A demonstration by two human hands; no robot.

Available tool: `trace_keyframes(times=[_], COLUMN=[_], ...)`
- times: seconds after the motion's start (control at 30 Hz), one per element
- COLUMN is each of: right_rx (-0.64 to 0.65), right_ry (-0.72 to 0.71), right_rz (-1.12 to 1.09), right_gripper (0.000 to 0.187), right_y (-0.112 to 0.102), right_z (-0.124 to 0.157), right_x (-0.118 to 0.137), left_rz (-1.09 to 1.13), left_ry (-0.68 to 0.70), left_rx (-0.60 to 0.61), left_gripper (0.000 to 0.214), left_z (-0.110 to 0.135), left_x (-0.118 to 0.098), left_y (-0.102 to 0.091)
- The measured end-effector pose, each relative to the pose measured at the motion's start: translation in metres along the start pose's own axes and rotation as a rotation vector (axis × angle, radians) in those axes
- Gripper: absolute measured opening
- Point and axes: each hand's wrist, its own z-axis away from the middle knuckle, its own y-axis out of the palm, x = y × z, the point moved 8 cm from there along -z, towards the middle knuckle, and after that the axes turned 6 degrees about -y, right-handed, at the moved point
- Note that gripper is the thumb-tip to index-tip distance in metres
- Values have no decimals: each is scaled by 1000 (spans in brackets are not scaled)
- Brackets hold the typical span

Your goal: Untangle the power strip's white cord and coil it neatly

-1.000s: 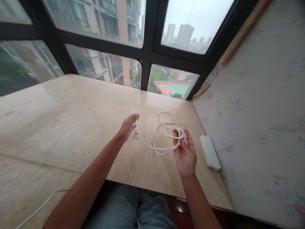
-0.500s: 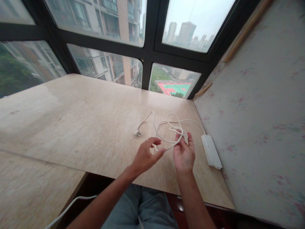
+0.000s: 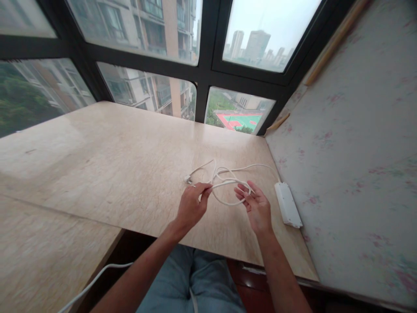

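Observation:
A long white power cord (image 3: 228,203) lies in loose loops between my hands. My left hand (image 3: 193,204) pinches the cord between thumb and fingertips at the left end of the loops. On the other side, my right hand (image 3: 259,208) holds the right end of a loop with its thumb over the cord, the other fingers partly spread. The plug (image 3: 188,178) rests on the counter just beyond my left fingers. From the far side of the loops the cord runs right to a white power strip (image 3: 288,205), which lies beside the wall, apart from my right hand.
The beige marble-look counter (image 3: 130,165) reaches back to dark window frames (image 3: 202,102). A floral-papered wall (image 3: 352,174) bounds it on the right. Another white cable (image 3: 97,276) hangs over the counter's edge at lower left. My legs are below the front edge.
My left hand has closed on the cord and moved slightly left and up. My right hand has shifted right, its fingers looser. The bunched loops have opened into wider ones.

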Motion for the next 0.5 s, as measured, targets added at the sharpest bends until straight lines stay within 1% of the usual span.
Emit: trace_keyframes(times=[0.1,0.2,0.3,0.37,0.43,0.5], right_rx=[147,243,300,338,347,328], right_ry=[66,60,-8,-64,-160,-275], right_rz=[193,388,654,823,950,1045], right_gripper=[61,60,58,53,44,35], right_y=[-13,-28,-44,-54,-64,-71], right_z=[-13,-27,-44,-56,-69,-78], right_x=[7,21,34,36,37,37], left_rz=[-10,10,63,104,142,166], left_ry=[-24,-53,-120,-172,-211,-227], left_rx=[-38,-74,-101,-119,-119,-108], left_gripper=[17,16,16,16,16,16], left_z=[-10,-19,-25,-27,-28,-29], left_x=[9,20,32,39,43,43], left_y=[-16,-26,-30,-31,-31,-31])
